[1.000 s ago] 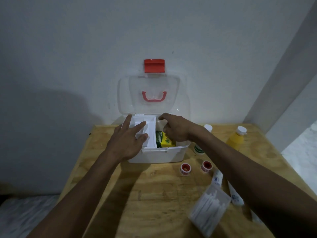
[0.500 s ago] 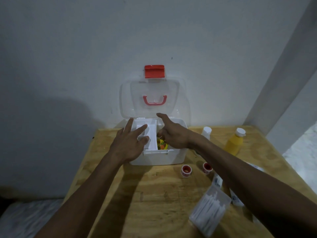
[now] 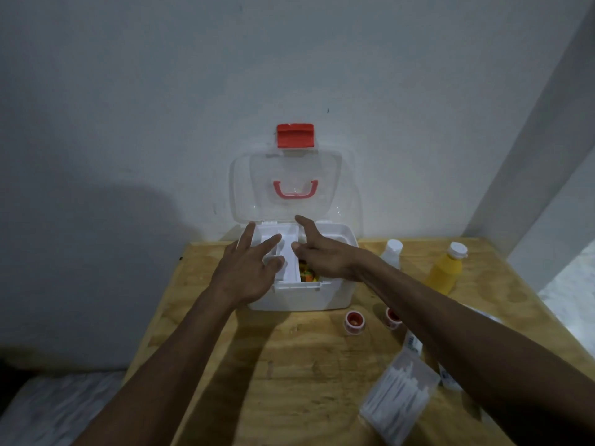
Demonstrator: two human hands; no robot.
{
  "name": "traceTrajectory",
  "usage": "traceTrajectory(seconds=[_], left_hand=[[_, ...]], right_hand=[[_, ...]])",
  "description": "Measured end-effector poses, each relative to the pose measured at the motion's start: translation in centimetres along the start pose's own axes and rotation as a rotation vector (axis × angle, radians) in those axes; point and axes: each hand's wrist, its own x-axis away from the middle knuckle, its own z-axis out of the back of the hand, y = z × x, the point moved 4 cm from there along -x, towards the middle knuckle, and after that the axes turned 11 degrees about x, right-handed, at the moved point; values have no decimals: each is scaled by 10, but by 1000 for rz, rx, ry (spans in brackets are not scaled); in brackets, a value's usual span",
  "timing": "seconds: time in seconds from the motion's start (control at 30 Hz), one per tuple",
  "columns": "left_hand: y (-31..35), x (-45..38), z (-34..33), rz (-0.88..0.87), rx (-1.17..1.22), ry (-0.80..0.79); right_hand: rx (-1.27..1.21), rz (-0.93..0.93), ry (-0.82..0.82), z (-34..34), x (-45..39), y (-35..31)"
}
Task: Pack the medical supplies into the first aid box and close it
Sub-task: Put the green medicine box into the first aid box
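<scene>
The white first aid box (image 3: 309,297) stands at the back of the wooden table (image 3: 289,375), its clear lid (image 3: 293,188) with red latch and handle raised against the wall. A white inner tray (image 3: 288,262) sits in the left part of the box; colourful packets (image 3: 307,273) show to its right. My left hand (image 3: 246,268) hovers over the tray with fingers spread. My right hand (image 3: 322,252) is over the box's right part, fingers apart, holding nothing.
Two small red-capped jars (image 3: 354,321) (image 3: 393,318) stand in front of the box. A white bottle (image 3: 391,252) and a yellow bottle (image 3: 446,268) stand to its right. A clear pack of cotton swabs (image 3: 399,400) and tubes (image 3: 413,344) lie at the front right.
My right hand has lifted out of the box's right part and opened its fingers. My left hand stays over the tray. The view shifted slightly.
</scene>
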Motion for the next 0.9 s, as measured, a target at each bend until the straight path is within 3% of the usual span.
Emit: traceTrajectory(seconds=[0.4, 0.9], left_hand=[[-2, -2, -1, -8, 4, 13], [-2, -3, -2, 2, -8, 15]], right_hand=[[-147, -44, -50, -7, -12, 7], [-63, -38, -52, -6, -12, 1]])
